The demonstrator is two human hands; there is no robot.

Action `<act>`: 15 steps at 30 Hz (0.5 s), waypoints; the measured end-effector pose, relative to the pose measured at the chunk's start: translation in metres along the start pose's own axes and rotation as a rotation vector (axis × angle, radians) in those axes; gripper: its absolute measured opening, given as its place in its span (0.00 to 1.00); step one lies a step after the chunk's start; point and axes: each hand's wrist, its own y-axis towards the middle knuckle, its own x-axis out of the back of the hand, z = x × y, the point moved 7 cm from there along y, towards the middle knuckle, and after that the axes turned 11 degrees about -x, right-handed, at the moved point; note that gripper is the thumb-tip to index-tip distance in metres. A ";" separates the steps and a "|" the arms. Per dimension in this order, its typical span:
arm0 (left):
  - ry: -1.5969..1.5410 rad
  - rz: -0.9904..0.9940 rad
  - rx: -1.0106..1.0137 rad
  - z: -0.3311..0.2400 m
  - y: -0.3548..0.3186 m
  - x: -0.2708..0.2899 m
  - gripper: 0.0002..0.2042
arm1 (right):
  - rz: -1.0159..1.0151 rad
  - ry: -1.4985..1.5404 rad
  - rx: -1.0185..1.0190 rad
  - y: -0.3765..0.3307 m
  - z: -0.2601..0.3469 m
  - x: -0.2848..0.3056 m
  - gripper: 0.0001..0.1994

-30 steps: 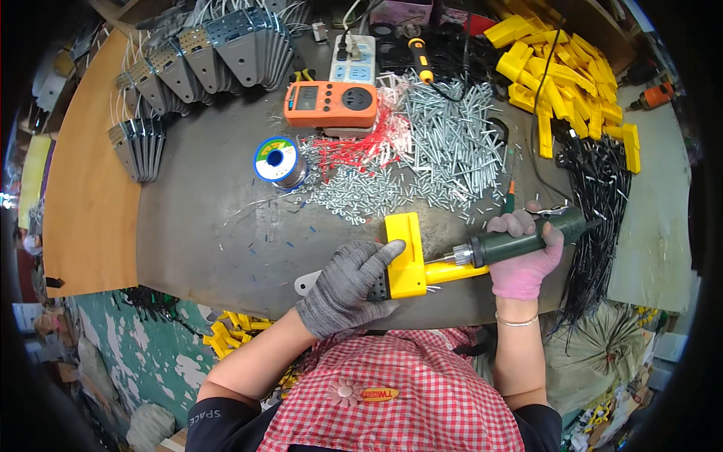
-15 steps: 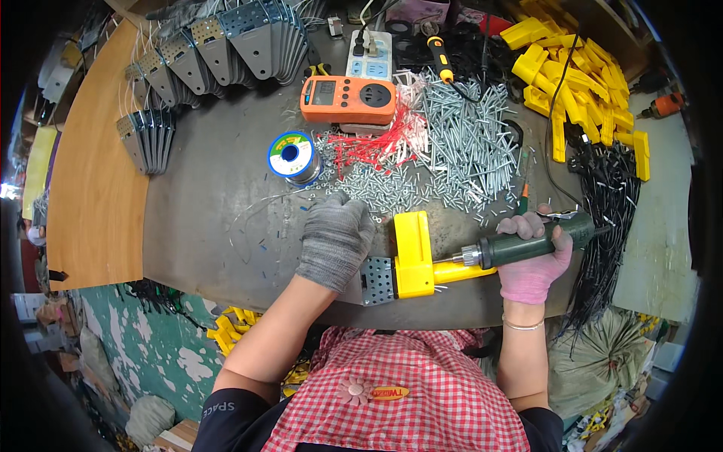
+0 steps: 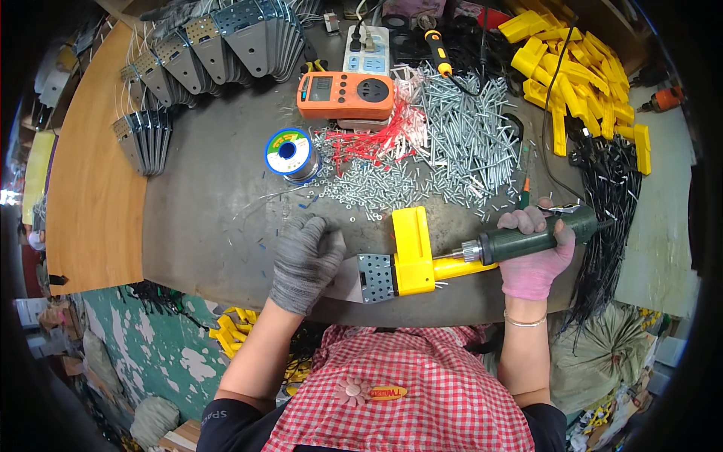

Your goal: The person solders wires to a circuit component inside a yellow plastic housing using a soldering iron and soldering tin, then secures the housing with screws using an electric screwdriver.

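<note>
My right hand, in a pink glove, grips a dark green electric screwdriver lying sideways. Its bit points left, close to a yellow plastic handle piece. That piece sits over a flat blade with a dotted metal plate at the table's front edge. My left hand, in a grey glove, is curled closed just left of the blade. Whatever its fingers hold, if anything, is hidden. Beyond it spread small screws and nuts, and to their right lie long bolts.
A solder spool stands left of the screws, behind it an orange meter and a power strip. Grey blades fan out at far left. Yellow handles and black cables lie at right.
My left hand has drawn back from the edge of the small screws, leftward and toward my body. The screwdriver and the yellow piece stay nearly in place.
</note>
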 end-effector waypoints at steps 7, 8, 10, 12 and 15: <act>0.202 0.057 -0.162 -0.005 0.025 -0.010 0.08 | 0.029 0.015 -0.017 0.001 0.000 -0.002 0.17; 0.227 0.128 -0.174 -0.005 0.027 -0.014 0.07 | 0.031 0.015 -0.017 0.001 -0.001 -0.003 0.17; 0.245 0.201 -0.189 -0.005 0.030 -0.019 0.07 | 0.004 0.019 -0.006 0.000 -0.002 -0.003 0.18; 0.209 0.247 -0.178 -0.001 0.032 -0.021 0.07 | 0.004 0.002 0.002 -0.001 -0.001 -0.003 0.18; 0.012 0.041 -0.246 -0.013 0.022 -0.010 0.08 | 0.008 -0.010 0.009 0.001 0.000 -0.002 0.18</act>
